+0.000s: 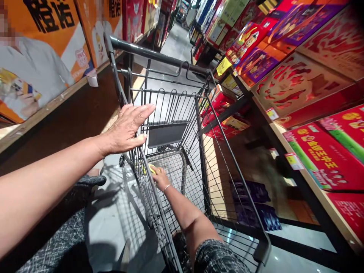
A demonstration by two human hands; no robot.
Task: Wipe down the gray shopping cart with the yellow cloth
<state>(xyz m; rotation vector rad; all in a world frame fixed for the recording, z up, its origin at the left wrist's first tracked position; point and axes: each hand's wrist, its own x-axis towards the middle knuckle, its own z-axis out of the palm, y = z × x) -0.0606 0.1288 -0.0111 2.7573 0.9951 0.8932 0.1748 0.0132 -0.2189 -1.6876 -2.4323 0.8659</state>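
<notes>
A dark grey wire shopping cart stands in front of me. My left hand rests over its left top rail, fingers stretched out and thumb apart, holding nothing. Inside the basket, low down, my right hand is closed on a yellow cloth against the inner face of the left wire wall. Only a small part of the cloth shows; the fingers and the wires cover the rest. A grey panel is fixed on the cart's far end, below the handlebar.
Orange printed cartons line a low shelf on the left. To the right, a wooden shelf edge carries red gift boxes and gold-patterned boxes. Dark packages appear beyond the cart's right side. A tiled aisle runs ahead.
</notes>
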